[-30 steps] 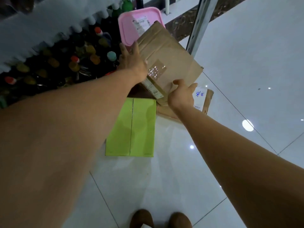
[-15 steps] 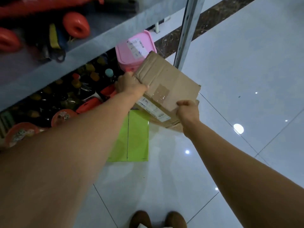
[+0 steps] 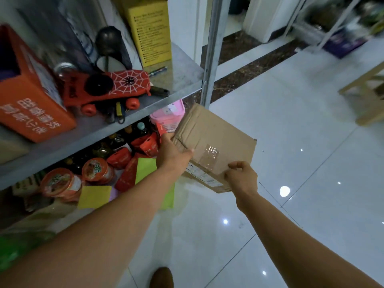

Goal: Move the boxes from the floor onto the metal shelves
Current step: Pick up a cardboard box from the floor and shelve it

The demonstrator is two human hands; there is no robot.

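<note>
- Shoe, brown, is seen at the bottom edge, on glossy white floor tiles.
- Two bare forearms are stretched forward from the lower corners to a cardboard box.
- At its near right corner the right hand is clamped on the box, with fingers curled onto the top face at the edge. What lies beneath cannot be told.
- At its left end the left hand is clamped on it too, with the thumb laid across the top and the other fingers hidden underneath.
- The box is held in the air between the hands, clear of the floor and set on nothing, just in front of the right end of the shelf.
- Its long axis is slanted from far left, by the shelf, to near right. The taped top is turned upward, the labelled long side is faced toward the person, and the far corner is brought close to the post.
- A green box is laid flat on the floor, largely covered by the left arm.
- Under the shelf, noodle cups and red packs are crowded together, and a pink tub is placed just behind the box's left end.
- On the shelf, a red skateboard, an orange carton and a pen are kept. A yellow carton is stood farthest back.
</note>
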